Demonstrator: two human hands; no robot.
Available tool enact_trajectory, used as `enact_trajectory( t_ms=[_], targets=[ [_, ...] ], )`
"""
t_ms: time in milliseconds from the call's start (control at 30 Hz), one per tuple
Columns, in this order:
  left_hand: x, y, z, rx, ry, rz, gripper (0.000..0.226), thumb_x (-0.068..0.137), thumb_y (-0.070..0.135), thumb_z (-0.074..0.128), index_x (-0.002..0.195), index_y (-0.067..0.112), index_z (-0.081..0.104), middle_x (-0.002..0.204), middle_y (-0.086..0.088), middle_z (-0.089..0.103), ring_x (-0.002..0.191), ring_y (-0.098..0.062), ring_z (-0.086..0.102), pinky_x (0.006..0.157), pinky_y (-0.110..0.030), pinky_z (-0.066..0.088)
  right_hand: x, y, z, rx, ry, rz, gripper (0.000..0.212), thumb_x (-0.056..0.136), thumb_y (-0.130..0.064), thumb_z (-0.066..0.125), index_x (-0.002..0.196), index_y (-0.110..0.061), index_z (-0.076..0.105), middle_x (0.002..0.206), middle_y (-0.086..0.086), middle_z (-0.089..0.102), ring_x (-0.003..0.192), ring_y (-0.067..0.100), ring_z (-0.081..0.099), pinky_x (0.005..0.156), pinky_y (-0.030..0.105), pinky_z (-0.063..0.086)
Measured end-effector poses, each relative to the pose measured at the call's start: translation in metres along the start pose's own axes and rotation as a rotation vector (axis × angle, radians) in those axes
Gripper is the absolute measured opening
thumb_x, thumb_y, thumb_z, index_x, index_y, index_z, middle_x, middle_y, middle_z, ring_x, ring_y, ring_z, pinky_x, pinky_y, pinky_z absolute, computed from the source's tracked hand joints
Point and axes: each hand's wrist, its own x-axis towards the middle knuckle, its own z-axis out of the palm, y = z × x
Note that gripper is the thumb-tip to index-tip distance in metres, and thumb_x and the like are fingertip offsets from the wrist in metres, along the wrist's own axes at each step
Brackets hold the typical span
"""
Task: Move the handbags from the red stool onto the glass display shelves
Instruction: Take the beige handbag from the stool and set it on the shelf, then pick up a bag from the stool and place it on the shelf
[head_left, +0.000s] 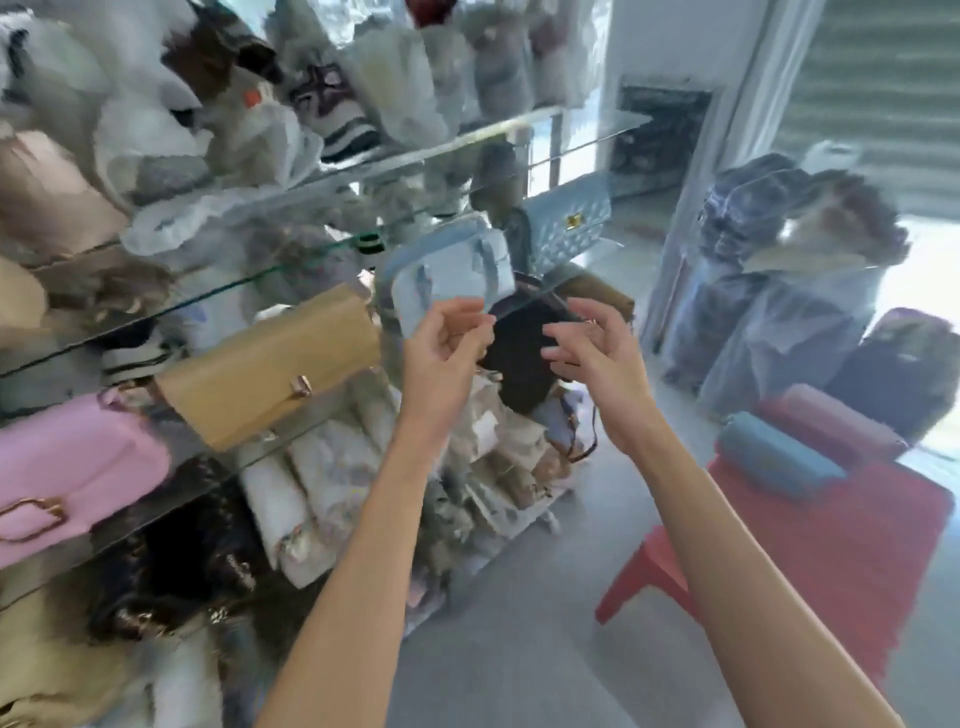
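Head view, landmark = black bag (519, 353) at the glass shelf (291, 441) end. Left hand (441, 353) just left of it, grip pinched shut, can't tell on what (blurred). Right hand (597, 353) just right of it, fingers spread, holding nothing. Light-blue bag (449, 270) above-left of black bag. Red stool (831, 545) well right & below, w/ teal bag (779, 457) and pink bag (836, 421) on it.

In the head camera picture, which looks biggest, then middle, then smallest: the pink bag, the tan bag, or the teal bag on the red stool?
1. Tan rectangular clutch bag and pink flap bag: alike, and the pink one is cut off at the edge and nearer the camera.
2. Teal padded bag on the red plastic stool: smallest.
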Motion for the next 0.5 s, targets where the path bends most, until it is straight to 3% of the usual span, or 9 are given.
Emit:
enact_trajectory(
  t_ms=[67, 233, 433, 500],
  targets=[
    [0.002, -0.013, 0.056, -0.026, -0.058, -0.045, 0.028, 0.096, 0.000, 0.068, 0.106, 0.026, 0.070, 0.096, 0.008, 0.076, 0.098, -0.014, 0.069, 0.085, -0.029, 0.055, 0.006, 0.003, -0.051, -0.021, 0.047, 0.014, 0.033, 0.102, -0.019, 0.072, 0.130, -0.029, 0.060, 0.108, 0.001, 0.076, 0.092, 0.014, 0.076, 0.085, 0.027, 0.061],
    [-0.001, -0.046, 0.186, -0.056, -0.202, -0.148, 0.025, 0.097, 0.006, 0.069, 0.107, 0.028, 0.071, 0.098, 0.009, 0.076, 0.098, -0.012, 0.071, 0.085, -0.029, 0.058, 0.016, 0.008, -0.166, -0.075, 0.169, 0.028, 0.029, 0.104, -0.015, 0.067, 0.125, -0.032, 0.058, 0.114, 0.009, 0.076, 0.093, 0.016, 0.074, 0.092, 0.037, 0.060],
    [0.000, -0.092, 0.295, -0.049, -0.439, -0.263, 0.033, 0.097, -0.003, 0.064, 0.110, 0.027, 0.067, 0.103, 0.008, 0.075, 0.094, 0.000, 0.068, 0.087, -0.022, 0.055, 0.033, 0.032, -0.266, -0.060, 0.431, 0.083, 0.029, 0.100, -0.019, 0.072, 0.124, -0.032, 0.061, 0.113, -0.002, 0.075, 0.097, 0.015, 0.073, 0.093, 0.040, 0.058],
    [0.009, -0.110, 0.316, -0.025, -0.500, -0.283, 0.034, 0.098, -0.001, 0.062, 0.111, 0.030, 0.067, 0.106, 0.008, 0.076, 0.098, -0.001, 0.069, 0.090, -0.024, 0.054, 0.037, 0.042, -0.285, -0.038, 0.503, 0.117, 0.035, 0.091, -0.030, 0.075, 0.123, -0.033, 0.063, 0.114, -0.006, 0.076, 0.099, 0.015, 0.071, 0.091, 0.038, 0.057]
  ],
)
